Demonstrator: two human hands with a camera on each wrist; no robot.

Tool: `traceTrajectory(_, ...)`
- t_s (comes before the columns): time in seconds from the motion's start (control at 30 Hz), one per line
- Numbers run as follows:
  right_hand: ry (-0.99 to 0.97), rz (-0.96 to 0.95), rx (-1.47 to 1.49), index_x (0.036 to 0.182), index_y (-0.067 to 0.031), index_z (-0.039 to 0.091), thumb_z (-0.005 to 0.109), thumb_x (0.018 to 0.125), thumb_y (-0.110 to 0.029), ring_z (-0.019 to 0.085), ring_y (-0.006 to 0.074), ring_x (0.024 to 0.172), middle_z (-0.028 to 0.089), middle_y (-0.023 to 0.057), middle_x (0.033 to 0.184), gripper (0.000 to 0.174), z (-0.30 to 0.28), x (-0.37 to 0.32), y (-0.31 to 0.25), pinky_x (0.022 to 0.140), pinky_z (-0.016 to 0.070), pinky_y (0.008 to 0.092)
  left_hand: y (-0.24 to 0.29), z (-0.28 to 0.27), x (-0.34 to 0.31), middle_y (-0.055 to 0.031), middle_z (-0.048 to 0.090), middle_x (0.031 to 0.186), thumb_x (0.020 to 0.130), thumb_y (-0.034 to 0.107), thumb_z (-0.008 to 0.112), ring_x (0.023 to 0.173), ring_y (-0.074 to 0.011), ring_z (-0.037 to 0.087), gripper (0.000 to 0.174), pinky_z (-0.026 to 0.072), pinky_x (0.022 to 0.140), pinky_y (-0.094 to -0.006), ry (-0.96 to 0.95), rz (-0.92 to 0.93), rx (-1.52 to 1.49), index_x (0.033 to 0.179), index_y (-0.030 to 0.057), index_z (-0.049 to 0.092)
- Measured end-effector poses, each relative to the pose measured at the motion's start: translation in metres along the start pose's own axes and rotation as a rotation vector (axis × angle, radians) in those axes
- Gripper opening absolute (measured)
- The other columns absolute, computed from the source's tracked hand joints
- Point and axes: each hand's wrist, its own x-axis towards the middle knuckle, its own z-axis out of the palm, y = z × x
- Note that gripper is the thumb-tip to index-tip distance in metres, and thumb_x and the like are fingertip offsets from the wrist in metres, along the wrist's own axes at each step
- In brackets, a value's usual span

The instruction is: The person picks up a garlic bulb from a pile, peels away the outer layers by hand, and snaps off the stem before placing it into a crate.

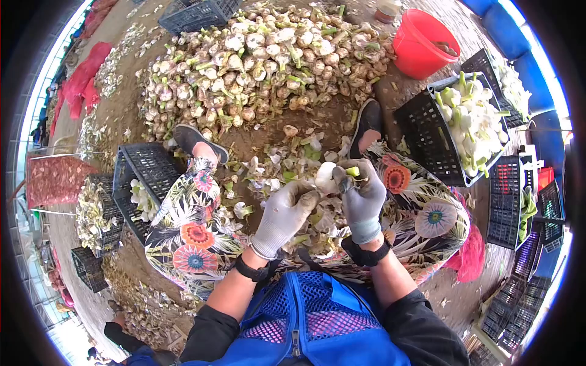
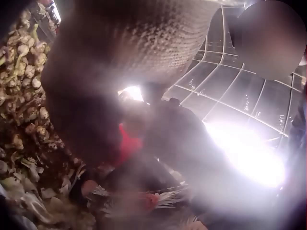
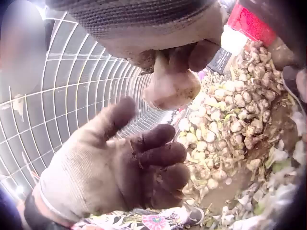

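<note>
A white garlic bulb (image 1: 325,178) with a short green stem is between the hands in the head view. The gloved right hand (image 1: 362,201) pinches it by the stem; in the right wrist view the bulb (image 3: 173,90) hangs below that hand (image 3: 148,31). My gloved left hand (image 1: 284,215) is close beside the bulb. In the right wrist view this hand (image 3: 115,167) has its palm exposed and fingers loosely bent, apart from the bulb. Dark, blurred glove shapes fill much of the left wrist view, where the bulb cannot be made out.
A large garlic heap (image 1: 256,67) lies ahead, beyond the feet. Peeled skins (image 1: 268,168) litter the ground between the legs. At right stand a crate of trimmed garlic (image 1: 427,131) and a red bucket (image 1: 421,46); another black crate (image 1: 137,177) stands tilted at left.
</note>
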Motion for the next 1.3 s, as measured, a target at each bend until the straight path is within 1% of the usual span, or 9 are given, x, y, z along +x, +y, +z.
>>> traceTrajectory(0.17,-0.049,-0.309,-0.299,0.094,-0.0042,0.068,0.073,0.079,-0.001,0.066,0.03,0.074,0.065,0.0134,0.088,0.017,0.005,0.0,-0.013,0.067,0.0516,0.0329,-0.002,0.011,0.003,-0.0053,0.065,0.073,0.096,0.013,0.062,0.066,-0.0085,0.055,0.016,0.0472,0.062,-0.0278,0.045,-0.118,0.02,0.095,-0.0017,0.067)
traceTrajectory(0.23,-0.054,-0.313,-0.323,0.094,-0.0041,0.068,0.071,0.084,-0.002,0.065,0.0213,0.073,0.066,0.0107,0.087,0.011,0.002,-0.002,-0.012,0.066,0.0506,0.03,-0.007,0.014,0.001,-0.0067,0.064,0.07,0.095,0.012,0.062,0.064,-0.0082,0.055,0.013,0.047,0.061,-0.0281,0.059,-0.198,-0.336,0.093,-0.0007,0.066)
traceTrajectory(0.43,-0.087,0.579,0.302,0.096,-0.0002,0.069,0.059,0.098,-0.015,0.061,0.0084,0.067,0.068,0.0046,0.084,0.017,-0.011,-0.004,-0.003,0.058,0.0482,0.0229,-0.022,0.004,0.003,-0.0036,0.066,0.075,0.094,0.007,0.06,0.07,-0.0059,0.057,0.01,0.0477,0.064,-0.0253,0.196,0.03,0.272,0.097,-0.0004,0.067)
traceTrajectory(0.67,-0.031,0.524,0.528,0.098,-0.0002,0.069,0.063,0.097,-0.022,0.055,0.009,0.055,0.062,0.0019,0.071,0.022,-0.015,-0.007,0.016,0.052,0.0439,0.0235,-0.011,-0.021,0.003,-0.0015,0.064,0.079,0.095,0.034,0.067,0.072,-0.0071,0.056,0.032,0.0464,0.064,-0.026,-0.131,0.048,-0.065,0.094,0.0021,0.065)
traceTrajectory(0.83,-0.312,0.664,0.595,0.107,0.0015,0.065,0.05,0.104,-0.027,0.068,0.0156,0.077,0.068,0.0093,0.091,0.032,-0.019,-0.007,0.015,0.072,0.056,0.0265,-0.018,-0.008,-0.005,-0.0012,0.068,0.092,0.1,0.034,0.062,0.078,-0.0151,0.061,0.033,0.0474,0.074,-0.0287,-0.119,0.261,0.308,0.1,0.0016,0.065)
traceTrajectory(0.87,-0.233,0.9,1.032,0.113,-0.0003,0.061,0.05,0.103,-0.029,0.067,0.0224,0.102,0.068,0.0124,0.109,0.033,-0.017,-0.005,0.025,0.096,0.0529,0.0359,-0.023,-0.01,-0.008,-0.0018,0.068,0.092,0.099,0.029,0.062,0.078,-0.0151,0.061,0.028,0.0483,0.076,-0.029,-0.168,0.164,-0.059,0.103,0.0019,0.065)
traceTrajectory(0.97,-0.265,0.904,1.258,0.118,-0.0016,0.058,0.05,0.103,-0.029,0.062,0.0275,0.113,0.065,0.0143,0.119,0.032,-0.021,-0.009,0.027,0.104,0.0471,0.0433,0.0,-0.011,-0.006,-0.003,0.069,0.102,0.101,0.023,0.059,0.095,-0.0145,0.066,0.021,0.052,0.081,-0.0296,-0.244,0.06,-0.728,0.107,0.003,0.064)
traceTrajectory(1.07,-0.251,0.857,1.134,0.118,-0.0015,0.058,0.048,0.103,-0.028,0.064,0.0286,0.111,0.066,0.0143,0.118,0.032,-0.021,-0.01,0.039,0.101,0.049,0.044,-0.003,-0.019,0.006,-0.0069,0.07,0.103,0.098,0.02,0.064,0.095,-0.0122,0.065,0.032,0.0526,0.084,-0.0288,0.122,0.195,-0.151,0.124,0.0018,0.06)
traceTrajectory(1.3,-0.284,0.569,0.403,0.111,0.0089,0.062,0.05,0.101,-0.018,0.068,0.0252,0.098,0.069,0.0148,0.107,0.031,-0.027,-0.014,0.081,0.089,0.055,0.0372,0.015,0.002,0.007,-0.0137,0.069,0.083,0.089,0.022,0.072,0.078,-0.0297,0.069,0.021,0.0524,0.068,-0.0342,-0.006,0.24,0.184,0.096,0.0045,0.065)
